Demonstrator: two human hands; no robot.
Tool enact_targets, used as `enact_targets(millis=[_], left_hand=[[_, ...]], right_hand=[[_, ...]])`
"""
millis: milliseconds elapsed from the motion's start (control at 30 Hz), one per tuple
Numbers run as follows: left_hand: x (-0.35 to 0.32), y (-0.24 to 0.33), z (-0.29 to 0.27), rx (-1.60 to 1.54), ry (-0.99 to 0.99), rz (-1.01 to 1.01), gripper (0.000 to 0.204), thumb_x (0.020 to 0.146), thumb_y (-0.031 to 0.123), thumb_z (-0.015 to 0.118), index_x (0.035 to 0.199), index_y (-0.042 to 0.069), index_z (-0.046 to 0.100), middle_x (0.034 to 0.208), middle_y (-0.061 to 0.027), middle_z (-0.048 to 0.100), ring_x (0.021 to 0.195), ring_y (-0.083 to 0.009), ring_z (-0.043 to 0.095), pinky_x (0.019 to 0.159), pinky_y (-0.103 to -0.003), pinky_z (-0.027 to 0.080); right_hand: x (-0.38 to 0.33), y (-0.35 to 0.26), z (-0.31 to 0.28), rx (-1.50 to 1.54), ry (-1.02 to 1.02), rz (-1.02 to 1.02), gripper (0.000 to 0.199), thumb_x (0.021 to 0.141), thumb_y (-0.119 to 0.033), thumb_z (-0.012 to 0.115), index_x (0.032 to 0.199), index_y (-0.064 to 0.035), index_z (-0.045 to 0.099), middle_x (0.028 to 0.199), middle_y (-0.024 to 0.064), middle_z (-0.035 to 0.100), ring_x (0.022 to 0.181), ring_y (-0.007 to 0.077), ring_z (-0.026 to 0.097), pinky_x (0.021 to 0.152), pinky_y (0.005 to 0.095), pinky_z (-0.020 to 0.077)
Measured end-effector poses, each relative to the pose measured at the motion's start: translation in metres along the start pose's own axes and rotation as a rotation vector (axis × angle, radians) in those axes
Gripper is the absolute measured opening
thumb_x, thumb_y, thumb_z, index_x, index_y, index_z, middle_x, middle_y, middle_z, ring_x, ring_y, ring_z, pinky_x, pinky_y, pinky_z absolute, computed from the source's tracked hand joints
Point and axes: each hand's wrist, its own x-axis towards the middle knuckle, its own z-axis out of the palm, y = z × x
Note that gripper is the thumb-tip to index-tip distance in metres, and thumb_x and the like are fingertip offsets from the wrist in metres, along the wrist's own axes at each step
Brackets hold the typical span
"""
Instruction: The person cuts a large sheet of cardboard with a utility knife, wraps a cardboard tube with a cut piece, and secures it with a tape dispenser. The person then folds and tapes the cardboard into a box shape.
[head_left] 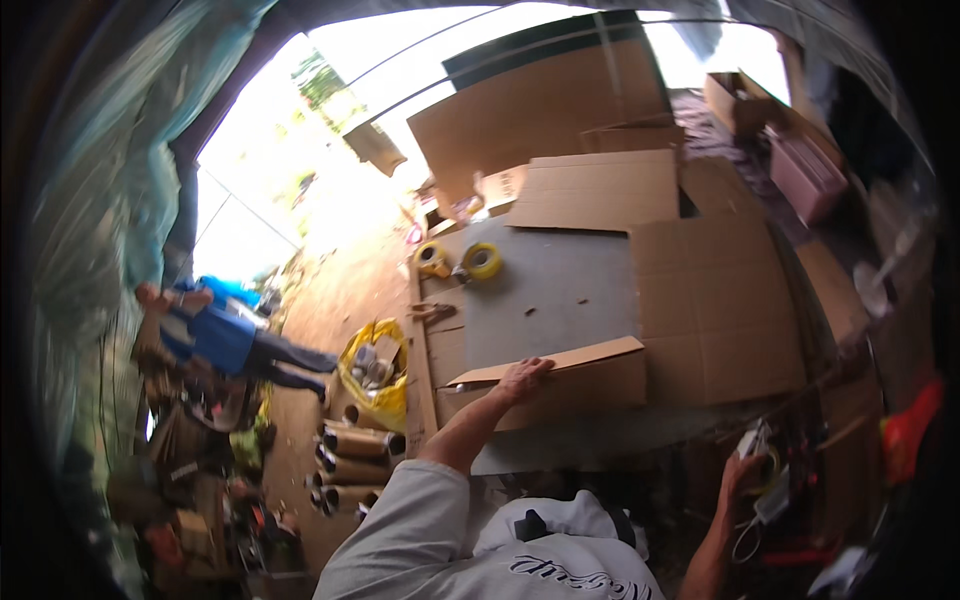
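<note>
A long, low cardboard box (570, 393) lies near the front of a grey tabletop (550, 295), its top flap folded over at a slant. Over the edge of that flap my left hand (527, 380) is closed, fingers curled onto the cardboard. Off the table's right front, my right hand (741, 472) is closed round what looks like a tape dispenser (768, 472), with a white part above and a yellowish roll beside the fingers. Blur and shade hide its details. Two yellow tape rolls (482, 261) sit at the table's far left corner.
Flat cardboard sheets (715, 310) cover the table's right side and back (600, 190). Left of the table are a yellow bag (375, 375) of scraps and stacked cardboard tubes (358, 455). A person in blue (225, 340) stands farther left. A pink bin (806, 178) is at back right.
</note>
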Motion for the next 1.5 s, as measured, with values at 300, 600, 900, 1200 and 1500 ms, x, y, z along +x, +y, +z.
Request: enact_targets(millis=[300,600,900,1200,1500], left_hand=[[0.003,-0.011,0.009,-0.026,0.120,0.083,0.037,0.097,0.034,0.061,0.127,0.011,0.061,0.119,-0.0194,0.065,0.105,-0.0439,0.062,0.091,-0.052,0.051],[0.006,0.011,0.000,-0.021,0.087,0.078,0.038,0.094,0.029,0.068,0.127,0.013,0.061,0.118,-0.0179,0.065,0.108,-0.0426,0.061,0.089,-0.053,0.050],[-0.001,0.007,-0.015,-0.003,-0.026,0.023,0.043,0.096,0.032,0.065,0.134,0.012,0.058,0.125,-0.0188,0.064,0.117,-0.0418,0.059,0.099,-0.051,0.047],[-0.003,0.000,-0.013,-0.064,0.030,0.072,0.042,0.095,0.029,0.066,0.132,0.011,0.059,0.125,-0.0171,0.063,0.117,-0.0400,0.059,0.098,-0.050,0.047],[0.001,-0.013,-0.019,-0.399,0.060,0.224,0.052,0.081,0.004,0.071,0.132,0.010,0.069,0.124,-0.0126,0.062,0.117,-0.0311,0.057,0.104,-0.042,0.046]], right_hand=[[0.041,0.029,0.001,-0.085,-0.160,-0.039,0.072,0.081,-0.039,0.079,0.133,0.0043,0.055,0.126,0.0287,0.065,0.117,0.0442,0.063,0.099,0.0531,0.0497],[0.077,0.002,-0.152,1.411,-0.629,0.193,0.042,0.092,-0.028,0.071,0.125,-0.0031,0.066,0.117,0.0061,0.070,0.109,0.0183,0.064,0.095,0.0367,0.0507],[-0.034,-0.154,-0.120,2.440,-1.368,0.407,0.058,0.087,-0.028,0.074,0.128,0.0082,0.055,0.103,0.0172,0.061,0.099,0.0301,0.058,0.095,0.0425,0.0460],[-0.177,-0.228,-0.079,1.797,-1.358,0.193,0.035,0.098,-0.021,0.071,0.126,-0.0032,0.062,0.109,0.0059,0.070,0.098,0.0167,0.066,0.089,0.0347,0.0527],[-0.205,-0.286,-0.071,1.310,-1.316,-0.135,0.040,0.093,-0.017,0.074,0.129,-0.0023,0.062,0.116,0.0033,0.068,0.105,0.0137,0.061,0.094,0.0300,0.0488]])
